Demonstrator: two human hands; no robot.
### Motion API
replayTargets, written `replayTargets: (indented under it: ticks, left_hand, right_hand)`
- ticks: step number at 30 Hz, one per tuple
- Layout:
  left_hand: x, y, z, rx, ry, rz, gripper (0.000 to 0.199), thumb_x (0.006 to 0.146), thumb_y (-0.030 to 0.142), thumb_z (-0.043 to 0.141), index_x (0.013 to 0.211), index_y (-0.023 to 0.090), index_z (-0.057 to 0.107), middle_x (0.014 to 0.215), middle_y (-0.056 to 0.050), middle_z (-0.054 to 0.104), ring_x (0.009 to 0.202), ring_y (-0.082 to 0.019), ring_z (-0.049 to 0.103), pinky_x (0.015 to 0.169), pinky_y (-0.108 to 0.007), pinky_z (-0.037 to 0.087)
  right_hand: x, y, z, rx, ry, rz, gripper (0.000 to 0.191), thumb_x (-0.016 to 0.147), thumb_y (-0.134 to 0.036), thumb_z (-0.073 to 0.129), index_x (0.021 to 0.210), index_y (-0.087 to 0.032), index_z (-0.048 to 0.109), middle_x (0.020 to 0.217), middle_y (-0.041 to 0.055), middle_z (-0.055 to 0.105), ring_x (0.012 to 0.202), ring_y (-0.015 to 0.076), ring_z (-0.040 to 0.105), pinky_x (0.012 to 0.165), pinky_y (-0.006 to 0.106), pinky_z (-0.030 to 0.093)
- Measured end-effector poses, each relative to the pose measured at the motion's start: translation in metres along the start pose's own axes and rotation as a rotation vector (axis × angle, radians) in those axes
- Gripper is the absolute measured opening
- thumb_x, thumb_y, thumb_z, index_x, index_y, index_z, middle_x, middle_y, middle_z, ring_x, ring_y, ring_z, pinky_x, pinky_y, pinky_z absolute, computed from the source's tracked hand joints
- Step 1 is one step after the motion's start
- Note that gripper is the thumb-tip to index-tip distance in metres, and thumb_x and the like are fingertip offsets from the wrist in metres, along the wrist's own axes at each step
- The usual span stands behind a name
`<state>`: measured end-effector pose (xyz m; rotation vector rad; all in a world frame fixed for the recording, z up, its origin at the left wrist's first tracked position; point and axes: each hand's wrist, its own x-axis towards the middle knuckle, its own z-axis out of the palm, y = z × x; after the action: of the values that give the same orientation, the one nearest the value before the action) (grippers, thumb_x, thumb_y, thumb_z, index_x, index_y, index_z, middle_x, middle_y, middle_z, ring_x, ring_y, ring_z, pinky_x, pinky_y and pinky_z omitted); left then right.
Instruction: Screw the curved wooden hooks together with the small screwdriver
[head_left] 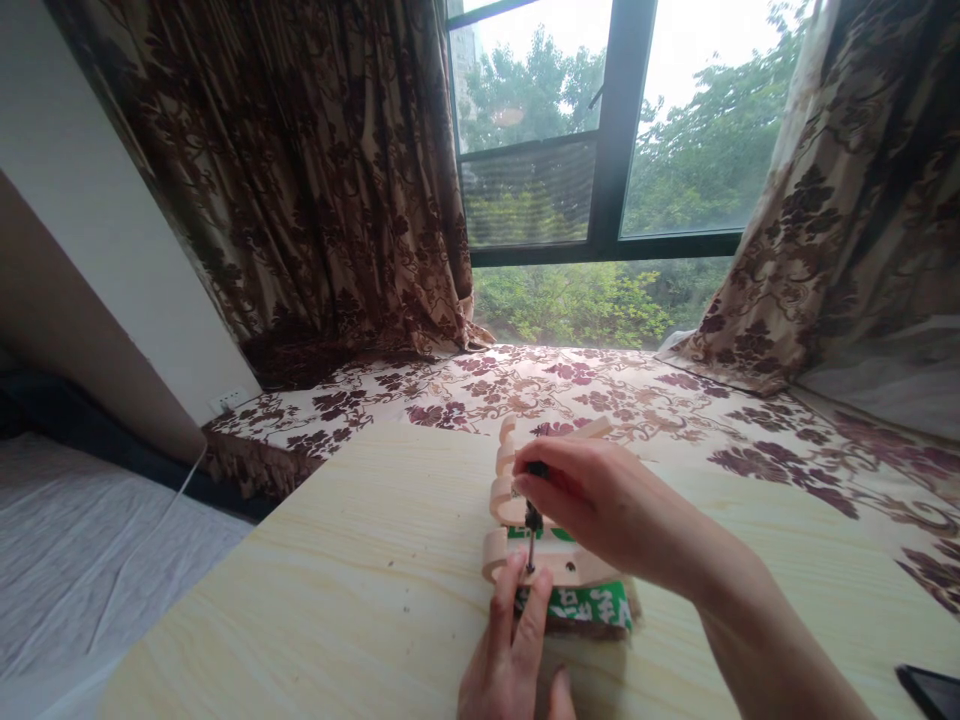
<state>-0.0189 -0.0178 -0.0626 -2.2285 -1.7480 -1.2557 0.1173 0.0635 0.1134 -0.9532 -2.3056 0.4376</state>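
Over the hooked piece on the worktop, the right hand pinched a screwdriver in its fingers, apparently driving a half-hidden screw, while the left hand, fingers spread, steadied the piece's near edge, the next turn calling for an upright shaft

The slim screwdriver has a dark handle that looks like plastic and a thin metal shaft, while the pale hooked pieces look like smooth plastic with a soft sheen, above a printed wrapper whose material, paper or film, is unclear. The tabletop shows smooth, satin wood grain. Patterned cloth makes up the folded curtains and the flat ledge cover, beside clear window glass.
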Motion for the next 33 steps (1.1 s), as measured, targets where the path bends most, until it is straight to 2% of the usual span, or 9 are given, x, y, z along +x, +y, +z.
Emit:
replayTargets:
  ticks: [6, 13, 18, 22, 29, 33]
  left_hand:
    - [-0.0001, -0.0011, 0.0011, -0.037, 0.021, 0.015, 0.085, 0.061, -0.001, 0.053, 0.140, 0.027, 0.040, 0.146, -0.009, 0.045, 0.126, -0.025, 0.052, 0.088, -0.029, 0.057]
    - [-0.0001, -0.0005, 0.0011, -0.018, 0.044, 0.023, 0.086, 0.061, -0.001, 0.053, 0.140, 0.029, 0.040, 0.147, -0.006, 0.044, 0.122, -0.024, 0.057, 0.087, -0.028, 0.057]
    - [0.0002, -0.0019, 0.0005, -0.011, -0.005, 0.013, 0.085, 0.060, 0.000, 0.054, 0.139, 0.027, 0.042, 0.148, -0.006, 0.043, 0.121, -0.024, 0.057, 0.084, -0.026, 0.058]
    - [0.0001, -0.0024, 0.0009, -0.004, 0.010, 0.016, 0.083, 0.061, 0.000, 0.054, 0.138, 0.027, 0.043, 0.146, -0.007, 0.045, 0.121, -0.025, 0.057, 0.084, -0.026, 0.059]
    - [-0.0011, -0.0026, 0.0026, -0.017, 0.026, 0.028, 0.086, 0.061, 0.000, 0.053, 0.141, 0.029, 0.038, 0.148, -0.006, 0.042, 0.123, -0.024, 0.056, 0.084, -0.027, 0.059]
    - [-0.0012, -0.0024, 0.0031, -0.037, 0.023, 0.020, 0.085, 0.060, -0.001, 0.052, 0.140, 0.027, 0.040, 0.148, -0.008, 0.043, 0.126, -0.025, 0.053, 0.089, -0.028, 0.056]
  right_hand:
    - [0.0015, 0.0028, 0.0005, -0.088, 0.030, 0.062, 0.019, 0.092, -0.027, 0.049, 0.078, -0.019, 0.057, 0.064, -0.0014, 0.056, 0.055, 0.0103, 0.044, 0.053, 0.024, 0.028]
    - [-0.0033, -0.0015, -0.0036, 0.011, -0.013, 0.008, 0.015, 0.090, -0.024, 0.051, 0.082, -0.020, 0.063, 0.070, 0.0001, 0.062, 0.063, 0.0119, 0.050, 0.057, 0.024, 0.032]
    - [0.0002, 0.0050, -0.0003, -0.020, 0.019, 0.040, 0.018, 0.092, -0.027, 0.049, 0.080, -0.019, 0.061, 0.065, -0.0012, 0.057, 0.057, 0.0107, 0.045, 0.053, 0.023, 0.030]
    - [0.0013, 0.0063, 0.0007, -0.054, 0.043, 0.071, 0.018, 0.091, -0.028, 0.050, 0.079, -0.019, 0.060, 0.065, -0.0015, 0.057, 0.056, 0.0103, 0.045, 0.054, 0.023, 0.030]
    - [-0.0025, -0.0018, -0.0030, 0.049, -0.023, -0.019, 0.013, 0.090, -0.023, 0.051, 0.087, -0.020, 0.064, 0.071, -0.0005, 0.062, 0.062, 0.0113, 0.051, 0.056, 0.023, 0.033]
    - [-0.0003, 0.0029, 0.0002, 0.042, -0.008, 0.006, 0.015, 0.090, -0.025, 0.051, 0.079, -0.020, 0.060, 0.066, -0.0021, 0.058, 0.058, 0.0099, 0.047, 0.053, 0.023, 0.031]
